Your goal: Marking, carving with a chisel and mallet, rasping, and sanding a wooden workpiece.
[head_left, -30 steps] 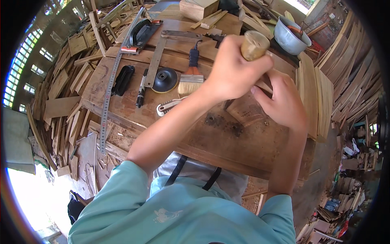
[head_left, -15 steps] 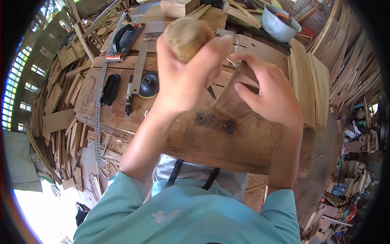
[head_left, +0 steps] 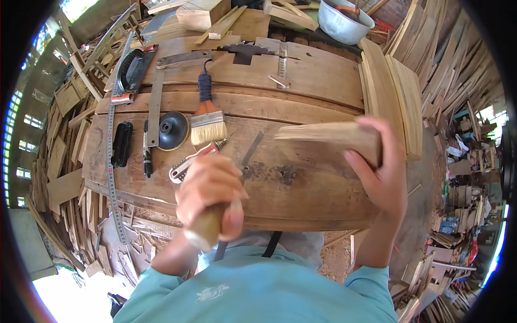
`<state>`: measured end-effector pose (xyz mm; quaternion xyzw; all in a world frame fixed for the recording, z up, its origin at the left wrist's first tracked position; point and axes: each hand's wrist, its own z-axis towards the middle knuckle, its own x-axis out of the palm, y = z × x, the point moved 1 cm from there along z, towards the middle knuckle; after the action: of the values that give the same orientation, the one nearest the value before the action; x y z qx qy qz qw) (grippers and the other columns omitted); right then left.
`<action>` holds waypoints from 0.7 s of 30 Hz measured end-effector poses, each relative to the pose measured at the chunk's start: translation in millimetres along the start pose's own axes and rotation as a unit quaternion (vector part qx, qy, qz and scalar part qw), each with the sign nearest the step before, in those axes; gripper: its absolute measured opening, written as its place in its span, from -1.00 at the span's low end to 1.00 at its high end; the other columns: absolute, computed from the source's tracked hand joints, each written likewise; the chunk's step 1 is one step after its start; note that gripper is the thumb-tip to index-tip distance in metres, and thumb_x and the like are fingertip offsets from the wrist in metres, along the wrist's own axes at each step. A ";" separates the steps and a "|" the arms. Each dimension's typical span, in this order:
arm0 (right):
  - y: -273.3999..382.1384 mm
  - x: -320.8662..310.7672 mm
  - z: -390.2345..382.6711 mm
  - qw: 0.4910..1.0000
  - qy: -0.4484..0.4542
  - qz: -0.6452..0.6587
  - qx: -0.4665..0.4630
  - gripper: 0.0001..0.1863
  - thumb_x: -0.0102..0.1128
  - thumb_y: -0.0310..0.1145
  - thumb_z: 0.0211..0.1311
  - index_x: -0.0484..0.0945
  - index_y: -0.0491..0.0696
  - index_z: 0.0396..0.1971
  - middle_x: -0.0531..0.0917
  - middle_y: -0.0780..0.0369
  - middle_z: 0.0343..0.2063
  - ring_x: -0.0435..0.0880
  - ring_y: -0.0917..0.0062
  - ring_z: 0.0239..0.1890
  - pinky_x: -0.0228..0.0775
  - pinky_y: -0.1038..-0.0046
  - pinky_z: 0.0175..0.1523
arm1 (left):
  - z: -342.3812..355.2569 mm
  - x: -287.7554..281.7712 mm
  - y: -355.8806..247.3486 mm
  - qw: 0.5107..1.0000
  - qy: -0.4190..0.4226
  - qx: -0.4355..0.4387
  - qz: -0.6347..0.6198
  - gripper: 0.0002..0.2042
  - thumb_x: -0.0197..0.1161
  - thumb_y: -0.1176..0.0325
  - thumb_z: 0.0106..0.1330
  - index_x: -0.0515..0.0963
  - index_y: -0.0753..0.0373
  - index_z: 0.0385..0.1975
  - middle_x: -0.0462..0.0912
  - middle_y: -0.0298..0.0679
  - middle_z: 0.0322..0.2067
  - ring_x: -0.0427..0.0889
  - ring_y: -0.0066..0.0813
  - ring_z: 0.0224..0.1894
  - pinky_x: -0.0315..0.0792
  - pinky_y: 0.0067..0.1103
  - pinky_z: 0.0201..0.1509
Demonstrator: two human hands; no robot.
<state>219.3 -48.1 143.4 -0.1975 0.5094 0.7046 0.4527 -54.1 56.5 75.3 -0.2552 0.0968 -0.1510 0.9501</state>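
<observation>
My left hand [head_left: 210, 191], blurred near the workbench's front, is closed around a round wooden handle [head_left: 207, 223]; a blurred narrow metal blade [head_left: 252, 148] shows above it, pointing away from me. My right hand [head_left: 377, 167] grips the end of a wooden block [head_left: 328, 134], which is angled leftward over the bench. Left of the block are a broad brush [head_left: 207, 126], a utility knife [head_left: 186, 167] near my left hand, a black round pad [head_left: 167, 129], a metal bevel gauge [head_left: 158, 107], a marker [head_left: 146, 151] and a black case [head_left: 121, 144], all on the wooden bench [head_left: 301, 210].
A steel rule [head_left: 113, 183] and a black-handled tool [head_left: 129, 81] lie at the bench's left. Stacked boards [head_left: 398, 97] stand at its right, with a metal pot [head_left: 344, 19] behind. Wood offcuts [head_left: 70, 188] pile on both sides. Timber pieces [head_left: 202, 12] sit at the back.
My left hand, with the handle, has dropped from the upper middle toward me and left, uncovering the brush. The block in my right hand is turned more crosswise and now shows clearly.
</observation>
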 end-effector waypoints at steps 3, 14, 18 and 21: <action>-12.5 -13.0 -45.9 0.997 -0.048 -0.011 0.067 -0.46 0.48 -0.39 0.11 0.53 -0.09 0.12 0.71 0.16 -0.23 0.70 0.50 -0.16 0.51 0.42 -0.03 | -32.8 -6.7 -14.4 0.990 0.068 -0.022 0.118 -0.80 0.42 0.30 0.11 0.62 0.23 -0.34 0.75 -0.12 -0.24 0.63 -0.08 -0.19 0.50 -0.18 0.01; -34.9 12.0 -146.0 0.956 -0.105 0.122 0.243 -0.39 0.60 -0.28 0.03 0.61 -0.23 0.08 0.73 0.20 -0.20 0.66 0.57 -0.13 0.47 0.51 0.06 | -57.6 -2.0 2.8 0.975 0.127 -0.108 0.145 -0.65 0.51 0.39 0.03 0.70 0.25 -0.14 0.66 0.22 0.05 0.71 0.10 -0.03 0.62 -0.25 0.01; -54.0 1.9 -166.1 0.935 -0.216 0.132 0.250 -0.37 0.56 -0.12 0.15 0.61 -0.28 0.06 0.72 0.23 -0.14 0.64 0.56 -0.07 0.44 0.51 0.10 | -35.2 -12.0 8.4 0.979 0.064 -0.192 0.015 -0.72 0.46 0.38 0.17 0.67 0.36 -0.15 0.65 0.33 0.02 0.73 0.08 0.01 0.61 -0.31 0.09; -78.3 -5.9 -189.8 0.905 -0.291 0.178 0.255 -0.30 0.54 -0.01 0.17 0.59 -0.29 0.09 0.69 0.21 -0.06 0.62 0.56 -0.01 0.43 0.50 0.14 | -27.4 -16.0 -2.8 0.972 0.068 -0.213 -0.069 -0.70 0.45 0.37 0.19 0.66 0.41 -0.14 0.65 0.36 0.01 0.72 0.08 0.06 0.60 -0.32 0.10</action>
<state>253.4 -215.4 29.1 0.2326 0.5440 0.6456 0.4829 -76.8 47.0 55.1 -0.4470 0.1731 -0.2089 0.8524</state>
